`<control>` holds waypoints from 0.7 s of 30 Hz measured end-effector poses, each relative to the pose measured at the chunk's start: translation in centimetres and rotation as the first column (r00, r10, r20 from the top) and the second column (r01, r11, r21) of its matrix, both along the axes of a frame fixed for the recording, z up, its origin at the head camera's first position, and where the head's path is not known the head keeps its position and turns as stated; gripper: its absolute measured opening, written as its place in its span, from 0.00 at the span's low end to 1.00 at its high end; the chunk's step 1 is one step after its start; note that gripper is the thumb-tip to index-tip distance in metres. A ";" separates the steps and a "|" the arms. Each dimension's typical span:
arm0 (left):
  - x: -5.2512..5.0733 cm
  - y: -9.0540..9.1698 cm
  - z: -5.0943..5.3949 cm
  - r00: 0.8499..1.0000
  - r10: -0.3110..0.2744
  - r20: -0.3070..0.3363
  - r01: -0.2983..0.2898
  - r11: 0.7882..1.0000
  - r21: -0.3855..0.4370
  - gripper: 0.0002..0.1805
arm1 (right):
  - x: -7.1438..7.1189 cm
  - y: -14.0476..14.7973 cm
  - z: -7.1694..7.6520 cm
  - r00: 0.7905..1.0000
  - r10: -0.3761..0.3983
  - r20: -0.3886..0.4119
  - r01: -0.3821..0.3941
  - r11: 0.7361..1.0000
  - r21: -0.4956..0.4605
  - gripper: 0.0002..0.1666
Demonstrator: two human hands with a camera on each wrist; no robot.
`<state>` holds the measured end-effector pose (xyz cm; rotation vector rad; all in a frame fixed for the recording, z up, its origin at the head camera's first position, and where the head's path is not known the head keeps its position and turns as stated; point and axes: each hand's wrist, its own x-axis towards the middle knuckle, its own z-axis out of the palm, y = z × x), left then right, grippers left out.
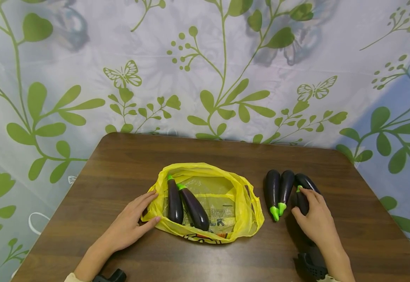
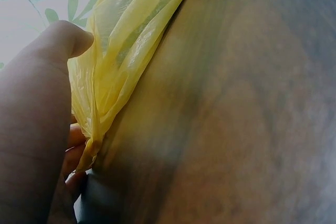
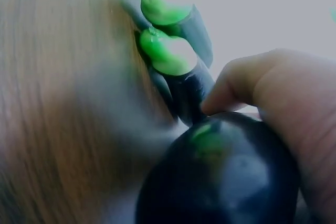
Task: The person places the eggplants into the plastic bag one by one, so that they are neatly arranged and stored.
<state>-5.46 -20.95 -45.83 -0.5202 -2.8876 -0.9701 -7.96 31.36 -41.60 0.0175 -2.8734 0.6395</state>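
Observation:
A yellow plastic bag (image 1: 249, 207) lies on its base, mouth wide, with two eggplants (image 1: 194, 207) inside, their green stem ends at the far side. My left hand (image 1: 134, 219) holds the bag's left rim; in the left wrist view the thumb (image 2: 79, 39) lies against the plastic, fingers partly behind it. To the right of the bag, my right hand (image 1: 315, 219) grips an eggplant (image 1: 302, 201), whose rounded dark end (image 3: 220, 182) fills the right wrist view. Two eggplants (image 1: 272, 188) lie side by side left of this hand, and another eggplant (image 1: 307, 181) is just beyond it.
All of this stands on a brown wooden table (image 1: 219, 262). A white cloth backdrop (image 1: 155, 82) with green leaf and butterfly prints hangs behind the table's far edge. Black wrist devices (image 1: 310, 266) show below the hands.

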 end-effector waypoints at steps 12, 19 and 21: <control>0.0 0.0 0.1 1.000 0.001 0.006 -0.001 1.000 -0.001 0.40 | 0.3 -0.7 0.9 0.996 -0.073 -0.057 0.068 0.993 -0.092 0.35; 0.0 0.0 0.1 1.000 0.002 0.007 -0.002 1.000 -0.002 0.40 | 0.2 -1.2 1.2 0.994 -0.062 -0.092 0.049 0.989 -0.139 0.33; 0.0 0.0 0.1 1.000 0.002 0.007 -0.002 1.000 0.000 0.40 | 0.2 -1.4 1.2 0.992 -0.040 -0.118 0.021 0.987 -0.157 0.33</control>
